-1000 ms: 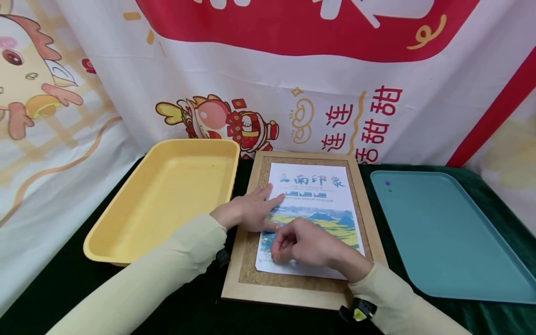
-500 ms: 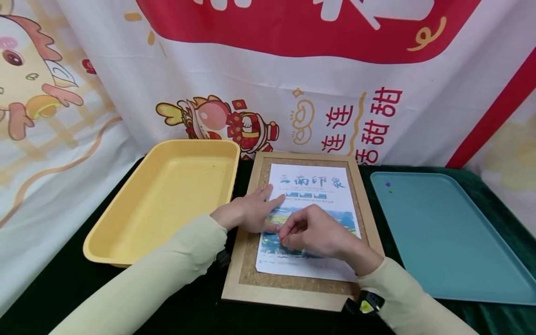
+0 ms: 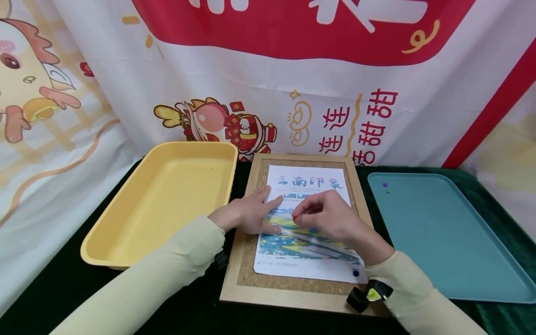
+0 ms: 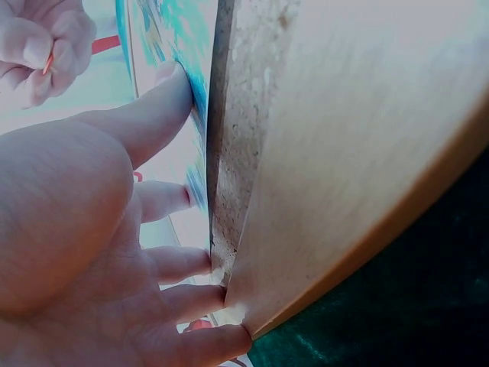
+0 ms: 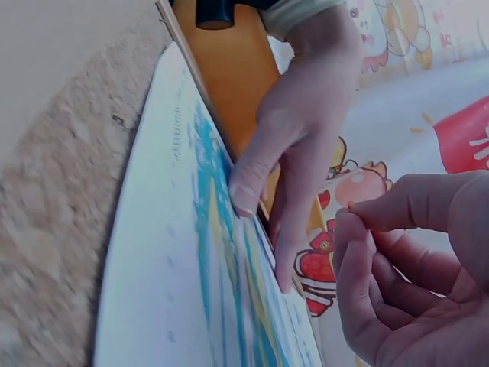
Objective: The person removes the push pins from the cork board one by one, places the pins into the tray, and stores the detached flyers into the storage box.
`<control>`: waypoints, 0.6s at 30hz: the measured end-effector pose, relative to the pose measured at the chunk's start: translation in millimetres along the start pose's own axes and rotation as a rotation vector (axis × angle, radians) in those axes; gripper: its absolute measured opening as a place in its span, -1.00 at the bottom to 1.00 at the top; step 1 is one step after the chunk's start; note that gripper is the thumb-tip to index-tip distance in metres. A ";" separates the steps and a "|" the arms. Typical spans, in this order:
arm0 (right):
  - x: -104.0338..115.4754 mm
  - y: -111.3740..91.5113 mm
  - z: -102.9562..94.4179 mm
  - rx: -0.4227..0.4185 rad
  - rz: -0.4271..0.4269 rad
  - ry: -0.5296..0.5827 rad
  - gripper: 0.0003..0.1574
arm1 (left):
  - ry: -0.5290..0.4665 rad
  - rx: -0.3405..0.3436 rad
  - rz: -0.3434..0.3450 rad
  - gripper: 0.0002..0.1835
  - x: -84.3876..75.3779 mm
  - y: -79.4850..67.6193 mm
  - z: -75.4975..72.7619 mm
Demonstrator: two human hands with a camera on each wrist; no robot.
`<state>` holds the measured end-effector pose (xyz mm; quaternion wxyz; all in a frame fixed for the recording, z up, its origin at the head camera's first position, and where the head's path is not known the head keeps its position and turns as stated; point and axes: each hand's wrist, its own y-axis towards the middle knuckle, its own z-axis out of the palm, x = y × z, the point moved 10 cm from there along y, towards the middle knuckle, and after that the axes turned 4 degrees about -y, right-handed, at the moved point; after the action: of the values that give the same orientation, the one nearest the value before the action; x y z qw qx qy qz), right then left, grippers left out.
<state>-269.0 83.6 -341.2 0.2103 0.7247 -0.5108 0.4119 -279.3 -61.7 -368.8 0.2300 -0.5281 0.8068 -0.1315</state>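
Observation:
A printed sheet (image 3: 289,267) with a landscape picture lies on a wood-framed corkboard (image 3: 247,274). My left hand (image 3: 251,211) is spread across the sheet's left edge, its thumb and fingertips touching the paper. Between the thumb and index finger of my right hand (image 3: 328,216) is a small red push pin (image 4: 48,63), mostly covered by the fingertips. That hand hovers over the middle of the sheet, apart from the paper. At the sheet's lower right corner sits a dark blue push pin (image 3: 355,273).
Left of the board stands a deep yellow tray (image 3: 104,258). To the right lies a flat teal tray (image 3: 452,232) with a small purple pin (image 3: 385,185) and a small green one (image 3: 387,191). Dark green cloth (image 3: 188,302) covers the table, and a printed curtain (image 3: 259,70) hangs behind.
My right hand has moved from the sheet's lower left up and rightward, carrying the red push pin. The dark blue pin has come into sight. My left hand stays in place.

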 end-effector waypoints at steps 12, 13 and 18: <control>-4.6 -0.1 -22.4 -0.061 -0.029 0.063 -0.83 | -0.007 0.005 0.004 -0.06 -0.8 0.5 1.7; -5.2 0.0 -23.9 -0.066 -0.029 0.059 -0.83 | -0.007 0.004 0.005 -0.06 -0.7 0.8 1.6; -11.8 0.1 -31.4 -0.088 0.015 0.044 -0.81 | -0.005 0.005 0.009 -0.07 -0.1 1.9 1.5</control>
<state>-282.7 113.1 -332.8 0.2501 0.7016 -0.5290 0.4066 -280.0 -60.8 -370.9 0.2341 -0.5242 0.8082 -0.1312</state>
